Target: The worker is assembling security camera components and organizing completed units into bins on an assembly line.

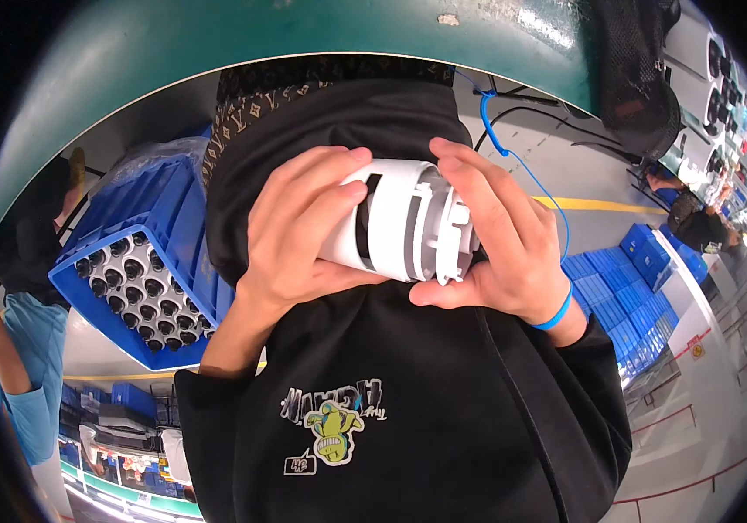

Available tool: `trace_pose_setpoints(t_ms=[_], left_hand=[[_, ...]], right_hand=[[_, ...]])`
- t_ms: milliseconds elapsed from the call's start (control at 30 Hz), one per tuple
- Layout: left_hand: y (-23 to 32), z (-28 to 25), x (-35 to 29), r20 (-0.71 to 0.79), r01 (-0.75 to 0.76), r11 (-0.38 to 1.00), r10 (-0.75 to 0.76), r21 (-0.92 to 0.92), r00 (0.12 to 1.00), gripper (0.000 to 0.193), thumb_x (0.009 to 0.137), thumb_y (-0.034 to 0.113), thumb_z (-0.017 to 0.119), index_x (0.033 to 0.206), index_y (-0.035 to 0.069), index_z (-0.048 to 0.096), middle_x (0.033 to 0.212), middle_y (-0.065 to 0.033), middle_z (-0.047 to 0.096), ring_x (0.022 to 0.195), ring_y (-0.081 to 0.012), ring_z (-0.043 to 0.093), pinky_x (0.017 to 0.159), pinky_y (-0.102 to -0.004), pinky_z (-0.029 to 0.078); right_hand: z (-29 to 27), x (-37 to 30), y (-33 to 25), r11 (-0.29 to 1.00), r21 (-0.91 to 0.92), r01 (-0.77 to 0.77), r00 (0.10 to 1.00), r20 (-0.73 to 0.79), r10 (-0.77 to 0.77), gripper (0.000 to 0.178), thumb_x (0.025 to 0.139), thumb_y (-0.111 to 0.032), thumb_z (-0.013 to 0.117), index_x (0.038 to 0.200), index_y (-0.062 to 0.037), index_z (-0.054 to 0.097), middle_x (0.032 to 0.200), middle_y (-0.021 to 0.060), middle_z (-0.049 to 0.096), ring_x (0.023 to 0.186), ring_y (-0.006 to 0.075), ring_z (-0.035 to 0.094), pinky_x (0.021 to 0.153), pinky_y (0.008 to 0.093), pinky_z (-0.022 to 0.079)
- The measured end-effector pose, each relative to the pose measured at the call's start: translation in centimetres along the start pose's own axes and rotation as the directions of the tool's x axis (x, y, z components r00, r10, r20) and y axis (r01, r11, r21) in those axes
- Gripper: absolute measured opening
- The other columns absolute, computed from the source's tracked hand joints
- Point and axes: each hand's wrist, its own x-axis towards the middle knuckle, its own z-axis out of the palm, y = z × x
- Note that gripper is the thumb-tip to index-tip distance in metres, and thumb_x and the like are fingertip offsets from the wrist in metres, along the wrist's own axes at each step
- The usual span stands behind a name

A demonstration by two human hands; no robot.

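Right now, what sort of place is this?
Probably a factory assembly floor: a blue crate packed with matching black-tipped parts, stacked blue bins at right, and a green workbench.

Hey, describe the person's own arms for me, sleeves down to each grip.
Loose black sleeves end short of the wrists. The left grip and right grip are ungloved. A bright blue wristband circles the right wrist; a blue cord runs toward it, though any join is hidden.
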Motion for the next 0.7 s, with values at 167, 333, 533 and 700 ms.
trace_pose_setpoints(t_ms=[167,333,533,700], left_hand=[[0.3,-0.1,-0.3,-0.038,-0.045,0.991,0.050,0.123,0.998,0.067,0.068,0.036,0.081,0.116,0.001,0.050,0.111,-0.0202,0.062,0.088,-0.0371,0.064,0.073,-0.0408,0.054],[0.1,-0.9,0.0,0.080,-0.025,0.975,0.007,0.222,0.997,0.065,0.068,0.030,0.080,0.117,0.001,0.050,0.110,-0.0190,0.061,0.090,-0.0371,0.062,0.074,-0.0409,0.054],[0.2,0.4,-0.4,-0.087,0.035,0.990,-0.023,0.139,0.996,0.072,0.053,0.020,0.086,0.115,-0.002,0.055,0.109,-0.0175,0.056,0.091,-0.0354,0.060,0.075,-0.0405,0.052],[0.5,2.1,-1.2,-0.239,-0.009,0.998,0.026,0.070,0.971,0.065,0.066,0.022,0.083,0.116,0.000,0.049,0.113,-0.0198,0.051,0.094,-0.0376,0.058,0.077,-0.0412,0.052]], right_hand=[[0.5,0.3,-0.2,1.000,-0.021,0.014,0.998,-0.065,-0.016,0.078,0.065,-0.050,0.074,0.120,0.0011,0.053,0.115,0.0188,0.059,0.088,0.0306,0.065,0.070,0.0353,0.055],[0.1,0.9,-0.2,0.981,-0.163,0.110,0.989,0.114,-0.092,0.081,0.073,-0.062,0.064,0.119,0.0039,0.052,0.115,0.0212,0.060,0.087,0.0328,0.066,0.067,0.0349,0.056],[1.2,1.5,0.4,0.987,-0.048,0.152,0.984,0.099,-0.147,0.075,0.066,-0.052,0.067,0.128,-0.0124,0.052,0.132,0.0178,0.049,0.097,0.0305,0.059,0.080,0.0403,0.049],[1.7,1.8,0.3,0.900,0.277,0.338,0.940,-0.152,-0.306,0.067,0.074,-0.046,0.070,0.123,-0.0037,0.054,0.128,0.0225,0.051,0.110,0.0437,0.055,0.088,0.0473,0.049]])
